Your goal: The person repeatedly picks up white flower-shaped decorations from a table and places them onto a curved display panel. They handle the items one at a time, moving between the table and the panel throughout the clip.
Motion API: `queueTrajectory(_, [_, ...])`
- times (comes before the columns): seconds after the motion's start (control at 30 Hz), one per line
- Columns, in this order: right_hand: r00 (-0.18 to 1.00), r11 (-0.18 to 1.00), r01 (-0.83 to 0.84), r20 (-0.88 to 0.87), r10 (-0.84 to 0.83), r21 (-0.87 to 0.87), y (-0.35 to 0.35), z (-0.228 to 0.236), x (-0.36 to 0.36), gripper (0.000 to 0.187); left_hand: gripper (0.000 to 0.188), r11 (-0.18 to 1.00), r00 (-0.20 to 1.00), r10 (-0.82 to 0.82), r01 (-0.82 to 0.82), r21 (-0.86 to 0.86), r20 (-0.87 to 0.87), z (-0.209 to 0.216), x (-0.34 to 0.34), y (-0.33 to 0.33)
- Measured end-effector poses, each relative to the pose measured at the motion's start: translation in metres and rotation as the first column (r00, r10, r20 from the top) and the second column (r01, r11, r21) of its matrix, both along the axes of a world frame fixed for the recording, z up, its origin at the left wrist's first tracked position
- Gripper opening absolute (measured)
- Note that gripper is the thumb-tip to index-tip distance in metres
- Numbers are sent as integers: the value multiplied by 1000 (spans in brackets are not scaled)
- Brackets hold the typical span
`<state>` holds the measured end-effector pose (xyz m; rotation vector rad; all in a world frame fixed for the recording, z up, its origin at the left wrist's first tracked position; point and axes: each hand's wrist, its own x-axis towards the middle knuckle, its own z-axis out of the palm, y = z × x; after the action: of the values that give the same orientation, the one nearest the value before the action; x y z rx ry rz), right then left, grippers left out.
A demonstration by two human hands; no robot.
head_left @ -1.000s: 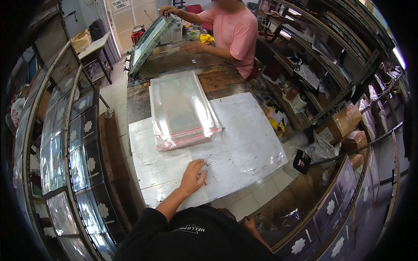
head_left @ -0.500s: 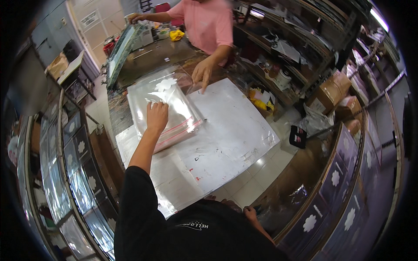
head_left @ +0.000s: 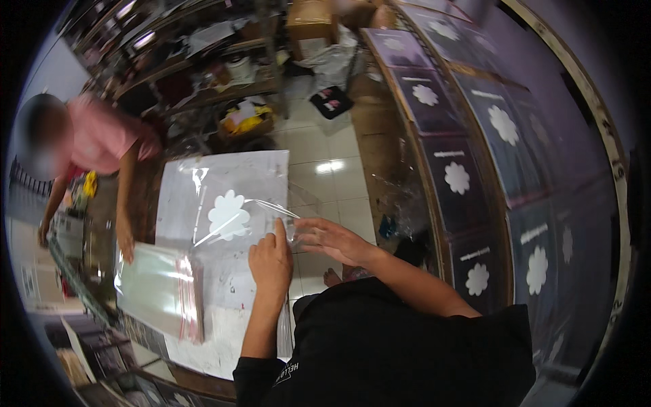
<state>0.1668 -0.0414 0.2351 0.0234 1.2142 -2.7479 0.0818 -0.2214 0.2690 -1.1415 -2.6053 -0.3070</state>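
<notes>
Currently both of my hands hold one clear plastic sleeve [head_left: 247, 214] above the white work sheet [head_left: 224, 173] on the table. My left hand [head_left: 271, 261] pinches the sleeve's near edge, thumb and forefinger pressed together on the film. My right hand [head_left: 332, 239] has its fingers loosely spread along the sleeve's right end; whether they go inside the opening I cannot tell. A white flower shape [head_left: 228, 214] shows through or on the film.

Handling, by my judgement: the film is very light, limp, slippery and creases easily. Grip at the edges or corners, not mid-panel.

To my left lies a stack of sleeves [head_left: 159, 288] with a red strip along one edge. A co-worker's hand [head_left: 125, 245] rests at its far side.
</notes>
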Motion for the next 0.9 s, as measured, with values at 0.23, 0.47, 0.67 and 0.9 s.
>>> queueTrajectory(0.23, [885, 851, 429, 50, -464, 305, 50, -11, 23, 36, 61, 936, 900, -346, 350, 32, 264, -11, 50, 69])
queueTrajectory(0.47, [844, 480, 331, -26, -536, 812, 175, -40, 92, 35, 61, 863, 733, -504, 423, 274, 457, -2, 63, 59])
queueTrajectory(0.67, [639, 335, 487, -68, -766, 806, 276, -28, 126, 39, 42, 953, 804, -153, -34, 301, 575, -27, 24, 2])
queueTrajectory(0.9, [339, 115, 452, -51, -939, 885, 421, -109, 270, 39, 46, 983, 901, 152, -181, 35, 406, -102, 11, -51])
